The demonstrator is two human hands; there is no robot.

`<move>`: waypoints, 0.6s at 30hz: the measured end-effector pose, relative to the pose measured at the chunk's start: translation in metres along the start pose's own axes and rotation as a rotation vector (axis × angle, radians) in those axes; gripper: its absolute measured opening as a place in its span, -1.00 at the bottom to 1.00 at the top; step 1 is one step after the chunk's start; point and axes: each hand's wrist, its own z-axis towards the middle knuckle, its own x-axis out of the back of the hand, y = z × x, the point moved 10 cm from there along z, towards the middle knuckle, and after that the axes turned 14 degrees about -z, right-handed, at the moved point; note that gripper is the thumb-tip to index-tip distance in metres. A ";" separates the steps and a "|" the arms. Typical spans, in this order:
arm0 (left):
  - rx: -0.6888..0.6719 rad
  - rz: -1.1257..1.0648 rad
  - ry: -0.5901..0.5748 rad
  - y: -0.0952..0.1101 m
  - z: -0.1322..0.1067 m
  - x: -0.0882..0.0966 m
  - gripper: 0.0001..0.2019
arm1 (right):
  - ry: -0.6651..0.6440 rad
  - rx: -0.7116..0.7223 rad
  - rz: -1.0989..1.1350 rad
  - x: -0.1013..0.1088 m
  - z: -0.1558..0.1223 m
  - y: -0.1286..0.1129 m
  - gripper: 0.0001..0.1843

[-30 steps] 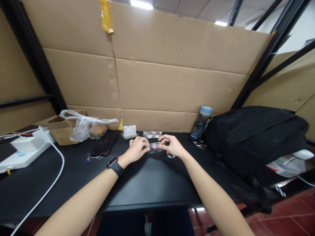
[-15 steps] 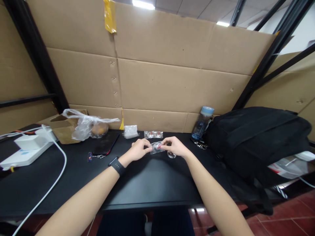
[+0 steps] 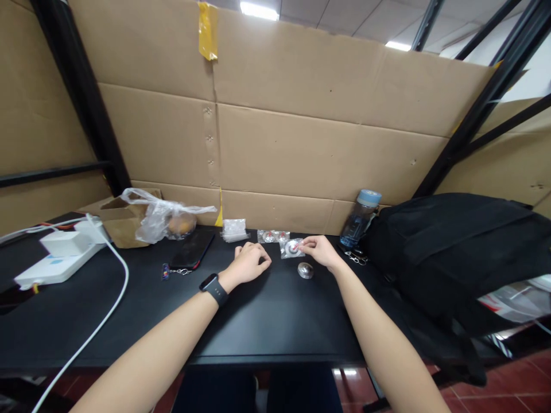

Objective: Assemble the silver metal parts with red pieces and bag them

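My right hand [image 3: 321,252] pinches the right edge of a small clear plastic packet [image 3: 291,248]. Inside the packet is a round, silvery item with a red mark. My left hand [image 3: 250,264], a dark watch on its wrist, hovers over or rests on the black table with loosely bent fingers and nothing in it. Just behind the held packet lie similar clear packets [image 3: 272,236], also with round items and red marks. A loose, shiny round disc [image 3: 305,271] sits on the table below my right hand's fingertips.
A stack of clear plastic bags [image 3: 235,229] lies at the back. Leftward are a phone [image 3: 192,250], a knotted plastic bag [image 3: 155,221] and a white power strip [image 3: 58,267] with a cable. A water bottle [image 3: 359,218] and a black backpack [image 3: 456,258] stand right.
My left hand has let go of the packet and drawn slightly apart from it. My right hand has carried the packet right and back, beside the others, uncovering the loose disc.
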 end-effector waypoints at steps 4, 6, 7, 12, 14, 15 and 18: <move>-0.035 0.066 0.068 0.001 -0.003 0.017 -0.82 | 0.114 -0.236 -0.118 0.024 0.020 0.048 -0.75; -0.036 0.098 0.101 -0.001 -0.003 0.025 -0.82 | 0.130 -0.287 -0.158 0.031 0.033 0.060 -0.81; -0.032 0.113 0.114 -0.003 -0.003 0.030 -0.82 | 0.132 -0.303 -0.175 0.032 0.040 0.063 -0.83; -0.008 0.185 0.085 -0.019 -0.002 0.045 -0.80 | 0.151 -0.360 -0.277 0.032 0.066 0.069 -0.86; 0.017 0.189 0.031 -0.029 -0.003 0.047 -0.79 | 0.166 -0.377 -0.333 0.030 0.070 0.070 -0.86; 0.041 0.186 0.008 -0.035 -0.004 0.049 -0.80 | 0.176 -0.387 -0.366 0.029 0.070 0.070 -0.87; 0.110 0.161 -0.048 -0.052 -0.006 0.053 -0.84 | 0.209 -0.414 -0.467 0.028 0.065 0.069 -0.87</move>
